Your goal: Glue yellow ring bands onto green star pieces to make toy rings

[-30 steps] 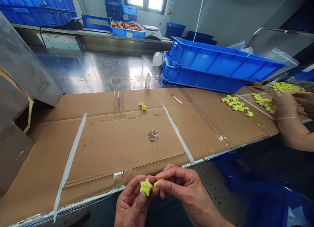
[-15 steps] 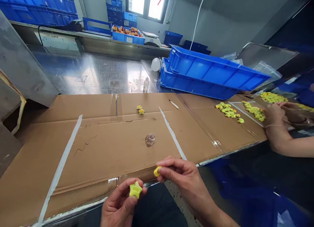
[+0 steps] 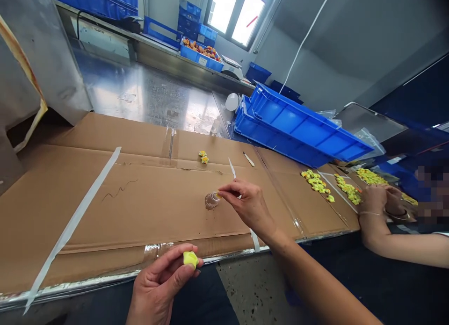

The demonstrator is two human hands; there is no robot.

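Note:
My left hand, low at the table's front edge, pinches a yellow star-shaped piece between thumb and fingers. Farther out, my right hand has its fingertips closed on a small yellow piece, mostly hidden by the fingers. That piece is at the rim of a small clear jar; I cannot tell whether it touches. A wet brownish patch surrounds the jar's base on the cardboard. Two small yellow-and-orange figures lie beyond the jar.
A pale-handled knife or brush lies behind my right hand. Stacked blue crates stand at the back right. At right, a co-worker's hands are near piles of yellow pieces. White tape crosses the cardboard at left.
My right hand has moved forward with its small yellow piece, from beside my left hand to the jar. The star in my left hand is turned differently. The whole view has tilted.

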